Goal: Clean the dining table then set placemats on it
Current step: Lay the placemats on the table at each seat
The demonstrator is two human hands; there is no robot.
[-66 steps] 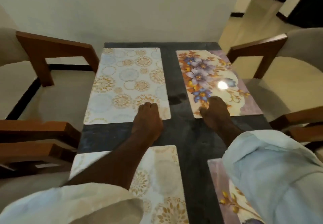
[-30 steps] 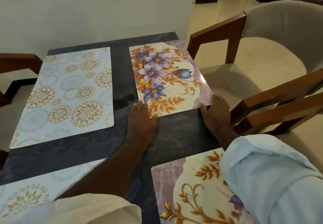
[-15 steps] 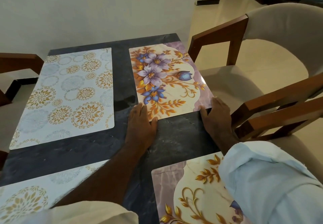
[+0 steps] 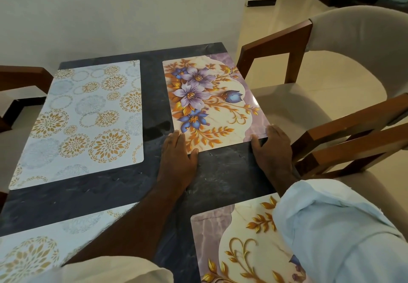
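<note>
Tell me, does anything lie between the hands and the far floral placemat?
Nothing visible. The left hand touches the near-left corner of the far floral placemat, the right hand its near-right corner; bare table lies between them.

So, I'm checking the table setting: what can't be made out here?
Head view:
Near floral placemat: right sleeve covers its right side; frame's bottom edge cuts it.
Near circle-patterned placemat: left forearm and frame edges hide much.
Far floral placemat, near corners: under left hand and right hand.
</note>
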